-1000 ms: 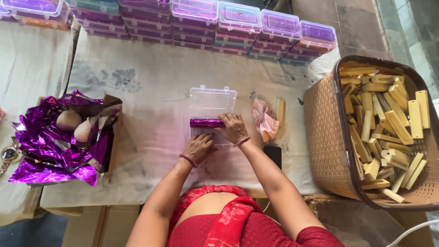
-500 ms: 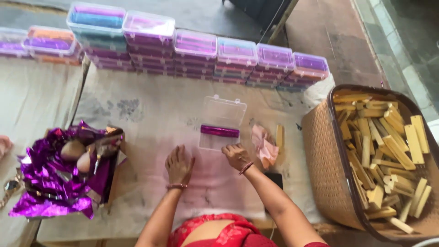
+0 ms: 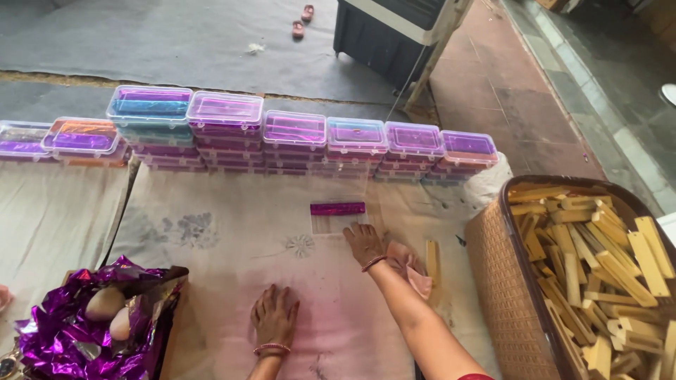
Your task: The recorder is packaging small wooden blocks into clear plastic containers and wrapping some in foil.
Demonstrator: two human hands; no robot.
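Observation:
A clear plastic box [image 3: 338, 224] lies on the cloth-covered table [image 3: 225, 232], holding one bar wrapped in purple foil [image 3: 338, 208]. My right hand [image 3: 364, 243] is stretched forward, fingers spread and resting at the box's near right edge. Whether the box's clear lid is up or down, I cannot tell. My left hand [image 3: 274, 318] lies flat, palm down, on the cloth nearer to me, holding nothing.
Stacks of clear boxes with coloured foil bars [image 3: 296, 144] line the table's far edge. At the right stands a brown basket [image 3: 493, 267] of wooden blocks. A pink cloth [image 3: 414, 273] and one wooden block [image 3: 431, 259] lie beside my right arm. Purple foil sheets [image 3: 63, 338] are heaped at the left.
The box with the purple bar has slid away from me toward the stacks, my right hand following it. My left hand has left the box and lies flat on the cloth. The view has tilted up.

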